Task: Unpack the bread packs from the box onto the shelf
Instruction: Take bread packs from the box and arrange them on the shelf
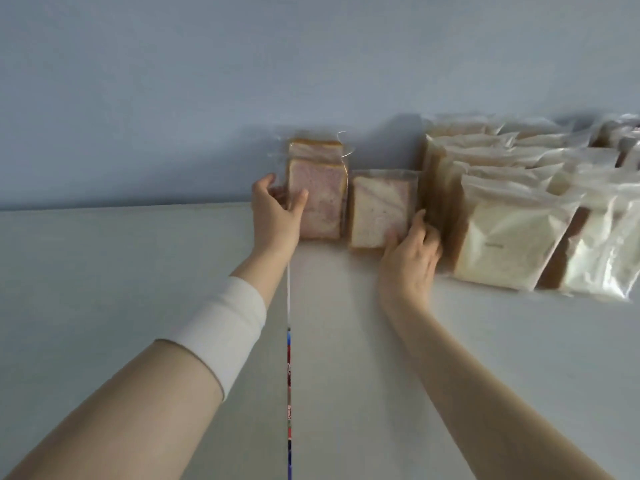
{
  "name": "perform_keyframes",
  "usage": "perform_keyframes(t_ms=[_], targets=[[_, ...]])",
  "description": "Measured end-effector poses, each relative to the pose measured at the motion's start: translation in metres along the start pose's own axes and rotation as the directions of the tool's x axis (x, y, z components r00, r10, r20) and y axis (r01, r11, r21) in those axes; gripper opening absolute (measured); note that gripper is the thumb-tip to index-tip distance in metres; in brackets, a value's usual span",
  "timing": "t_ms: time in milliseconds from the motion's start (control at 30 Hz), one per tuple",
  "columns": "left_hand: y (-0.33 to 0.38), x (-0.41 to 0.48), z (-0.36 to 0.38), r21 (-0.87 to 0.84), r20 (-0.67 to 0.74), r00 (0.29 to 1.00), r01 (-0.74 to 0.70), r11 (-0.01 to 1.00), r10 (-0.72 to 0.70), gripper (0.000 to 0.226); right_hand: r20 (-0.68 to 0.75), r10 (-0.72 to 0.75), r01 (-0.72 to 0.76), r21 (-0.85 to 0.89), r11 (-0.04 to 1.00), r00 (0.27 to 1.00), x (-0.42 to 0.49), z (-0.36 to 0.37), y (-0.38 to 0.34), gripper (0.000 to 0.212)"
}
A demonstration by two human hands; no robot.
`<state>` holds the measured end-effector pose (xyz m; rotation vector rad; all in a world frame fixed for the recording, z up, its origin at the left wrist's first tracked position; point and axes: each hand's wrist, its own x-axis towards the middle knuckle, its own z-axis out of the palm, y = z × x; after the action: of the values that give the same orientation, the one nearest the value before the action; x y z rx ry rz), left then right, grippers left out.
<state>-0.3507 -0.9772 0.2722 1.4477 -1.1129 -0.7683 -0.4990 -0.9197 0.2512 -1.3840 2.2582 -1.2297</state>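
Hands [275, 213] [408, 261] grip two neighbouring bread packs [322, 202] [379, 206].

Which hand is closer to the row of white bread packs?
Right. The right hand grips a marbled bread pack directly beside that row of white bread packs; the left hand holds a taller marbled pack farther left.

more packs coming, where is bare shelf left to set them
Bare shelf runs along the wall left of the left hand and the pink pack it grips. In front of the packs it is bare too. Right is crowded: the right hand holds a second pack beside the row of pale packs.
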Motion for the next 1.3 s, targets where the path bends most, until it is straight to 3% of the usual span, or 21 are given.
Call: perform_keyframes(t_ms=[100,200,300,400,600,767,967,1100,1233,1300], targets=[[0.009,-0.020,-0.015,0.181,-0.027,0.995,-0.093,0.979,0.099,0.061,0.038,-0.045,0.046,-0.049,0.998,0.998,-0.011,-0.012,-0.002,0.064],[0.028,-0.061,-0.023,0.382,0.048,0.925,-0.367,0.848,0.378,0.048,0.094,-0.184,0.190,-0.056,0.980,0.978,-0.033,-0.043,-0.003,0.062],[0.054,-0.114,-0.011,0.438,0.353,0.740,-0.671,0.598,0.573,0.039,0.134,-0.352,0.369,-0.136,0.919,0.926,-0.060,-0.091,0.014,0.049],[0.079,-0.179,0.030,0.377,0.648,0.503,-0.864,0.333,0.572,0.038,0.126,-0.393,0.413,-0.288,0.864,0.911,-0.082,-0.158,0.059,0.043],[0.111,-0.332,0.173,0.216,0.854,0.260,-0.965,0.148,0.452,0.041,-0.026,-0.095,0.066,-0.538,0.840,0.995,-0.092,-0.330,0.208,0.050],[0.121,-0.487,0.297,0.049,0.929,0.071,-0.996,0.069,0.363,0.031,-0.176,0.169,-0.242,-0.618,0.748,0.970,-0.125,-0.465,0.342,0.047],[0.104,-0.643,0.409,-0.143,0.966,-0.140,-0.990,-0.005,0.218,0.034,-0.309,0.470,-0.548,-0.628,0.552,0.827,-0.183,-0.572,0.486,0.045],[0.074,-0.715,0.478,-0.268,0.956,-0.270,-0.963,-0.034,0.118,0.035,-0.350,0.614,-0.668,-0.616,0.418,0.707,-0.206,-0.606,0.575,0.038],[0.029,-0.773,0.562,-0.350,0.936,-0.350,-0.937,0.018,0.029,0.036,-0.293,0.734,-0.701,-0.630,0.333,0.612,-0.202,-0.625,0.669,0.057],[-0.003,-0.797,0.607,-0.360,0.931,-0.363,-0.930,0.078,-0.024,0.034,-0.274,0.792,-0.724,-0.630,0.281,0.546,-0.198,-0.626,0.721,0.054]])
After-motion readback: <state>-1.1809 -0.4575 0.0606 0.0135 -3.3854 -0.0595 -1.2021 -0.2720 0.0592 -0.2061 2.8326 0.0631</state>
